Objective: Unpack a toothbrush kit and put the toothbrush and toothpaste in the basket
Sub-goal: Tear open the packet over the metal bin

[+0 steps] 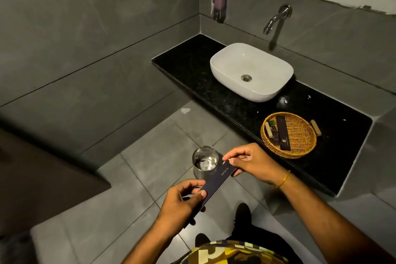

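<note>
I hold a long dark box marked "Dental Kit" in front of me, above the floor. My left hand grips its near end. My right hand pinches its far end with the fingertips. The round wicker basket sits on the black counter to the right of my right hand. Inside the basket lie a long dark box and a smaller dark packet.
A white basin stands on the black counter under a wall tap. A steel bin stands on the grey tiled floor below the box. A soap dispenser hangs on the wall. My shoe is below.
</note>
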A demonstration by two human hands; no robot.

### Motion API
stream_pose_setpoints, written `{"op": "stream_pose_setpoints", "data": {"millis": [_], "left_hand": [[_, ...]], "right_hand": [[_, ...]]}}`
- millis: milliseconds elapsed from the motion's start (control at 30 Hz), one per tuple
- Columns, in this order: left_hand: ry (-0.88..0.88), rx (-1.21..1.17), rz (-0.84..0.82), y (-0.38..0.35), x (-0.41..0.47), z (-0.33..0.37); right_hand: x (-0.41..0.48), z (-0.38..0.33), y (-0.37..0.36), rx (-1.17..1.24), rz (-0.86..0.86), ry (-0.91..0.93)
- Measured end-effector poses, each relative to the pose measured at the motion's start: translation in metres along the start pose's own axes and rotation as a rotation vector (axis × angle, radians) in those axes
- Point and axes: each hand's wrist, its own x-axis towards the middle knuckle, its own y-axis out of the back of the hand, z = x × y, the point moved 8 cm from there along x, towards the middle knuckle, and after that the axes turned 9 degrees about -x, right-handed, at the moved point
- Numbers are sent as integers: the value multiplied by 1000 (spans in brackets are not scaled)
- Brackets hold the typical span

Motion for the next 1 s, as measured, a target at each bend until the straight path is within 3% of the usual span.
{"op": "stream_pose_setpoints", "data": {"millis": [567,733,1000], "left_hand": [[4,168,-121,1,-3,10],[-29,274,-138,5,1,24],[-156,710,-199,1,17,91]], "right_hand": [[-20,19,-5,16,118,-28],[-19,35,-8,293,60,-120],[-16,75,-29,684,85,-322]]}}
